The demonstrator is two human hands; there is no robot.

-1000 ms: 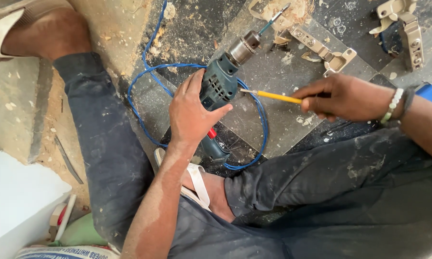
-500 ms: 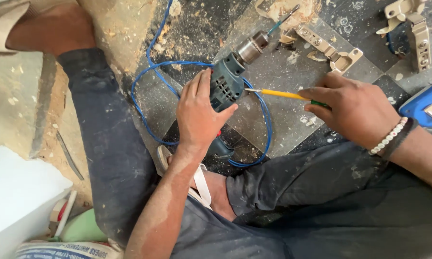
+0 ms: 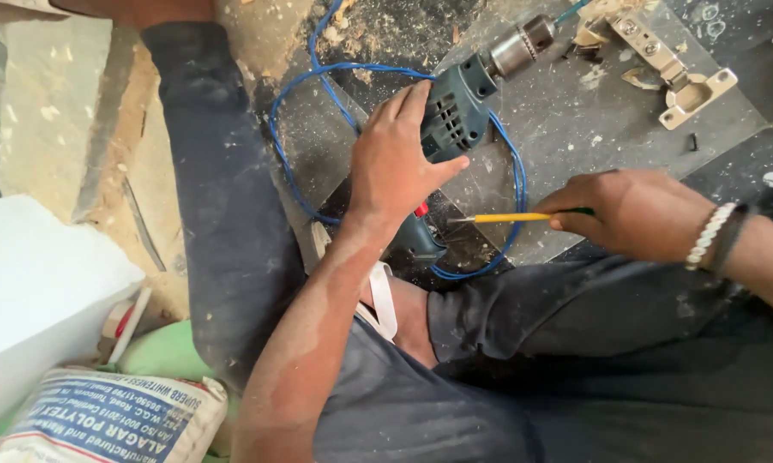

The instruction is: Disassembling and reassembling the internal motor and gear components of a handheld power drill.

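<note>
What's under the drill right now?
The drill lies on dark floor tiles, over loops of blue cable. The left hand covers its middle, hiding the floor beneath.

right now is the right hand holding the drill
No, the right hand holds a yellow screwdriver, while the left hand rests on the drill.

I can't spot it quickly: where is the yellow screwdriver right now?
In the head view, the yellow screwdriver is right of centre, held in the right hand, its tip pointing at the electric drill under the left hand.
</note>
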